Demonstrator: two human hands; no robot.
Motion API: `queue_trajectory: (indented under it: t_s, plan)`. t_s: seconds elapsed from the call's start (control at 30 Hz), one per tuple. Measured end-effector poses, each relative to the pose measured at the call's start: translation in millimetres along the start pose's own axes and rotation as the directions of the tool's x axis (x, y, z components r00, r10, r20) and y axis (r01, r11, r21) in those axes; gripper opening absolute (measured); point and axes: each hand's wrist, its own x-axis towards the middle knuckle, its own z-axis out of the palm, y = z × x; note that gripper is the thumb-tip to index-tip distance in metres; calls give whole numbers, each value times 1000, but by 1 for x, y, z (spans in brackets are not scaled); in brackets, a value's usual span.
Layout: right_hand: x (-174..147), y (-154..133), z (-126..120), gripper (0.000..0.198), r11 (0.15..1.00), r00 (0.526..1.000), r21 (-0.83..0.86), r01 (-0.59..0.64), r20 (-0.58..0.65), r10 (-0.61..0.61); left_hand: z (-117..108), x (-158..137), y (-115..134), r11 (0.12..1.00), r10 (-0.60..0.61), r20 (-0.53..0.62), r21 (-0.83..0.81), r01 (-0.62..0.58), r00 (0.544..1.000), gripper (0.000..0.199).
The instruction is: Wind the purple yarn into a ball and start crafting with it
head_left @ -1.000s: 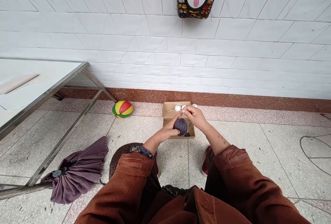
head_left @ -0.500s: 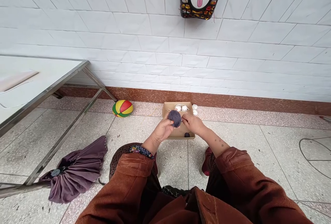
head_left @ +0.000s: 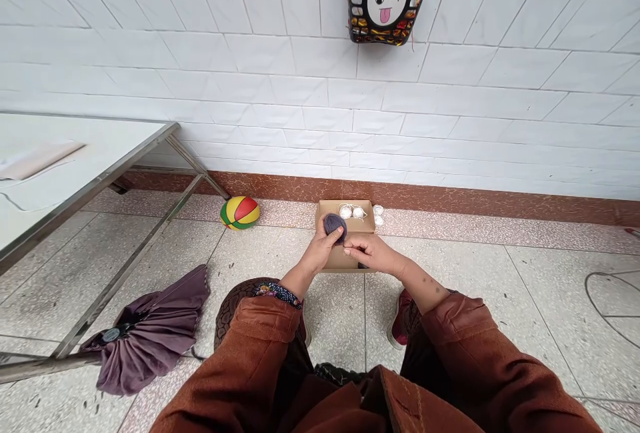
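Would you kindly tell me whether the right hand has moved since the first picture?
Yes. Judged against the cardboard box, the right hand has moved toward the wearer and slightly left, away from the white balls.

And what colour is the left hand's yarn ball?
The yarn ball is greyish purple, clearest in the head view.
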Motion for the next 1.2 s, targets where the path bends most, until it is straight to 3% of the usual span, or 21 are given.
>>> queue_trajectory:
  t_s: [0.17,0.3,0.43,0.57,0.7,0.9,1.07,1.2]
  plan:
    - [4,4,-13,23,1000,990,-19,-18,-142,16,2,-4,-11,991,-106,133,98,93,985,60]
    - [8,20,-24,24,995,960,-92,-36,-279,9,3,-5,-15,982,-129,233,163,92,964,60]
    - [11,34,-26,22,991,942,-88,-99,-329,65,7,-11,-9,986,-166,341,58,156,925,66]
    - [11,43,-21,22,976,914,-63,-209,-367,172,11,-17,6,976,-152,360,-94,198,921,68]
    - [10,44,-12,19,940,909,-75,-332,-292,298,11,-15,16,955,-117,337,-220,199,934,64]
    - [7,41,-2,12,923,942,-204,-327,-153,300,4,-11,20,947,-75,238,-288,144,968,54]
    - [1,32,-1,13,950,974,-213,-226,-67,217,-2,-7,21,972,-80,112,-212,102,990,45]
    - [-2,15,-3,19,991,997,-121,-62,47,68,-4,-2,18,1000,11,-52,-8,-12,999,53]
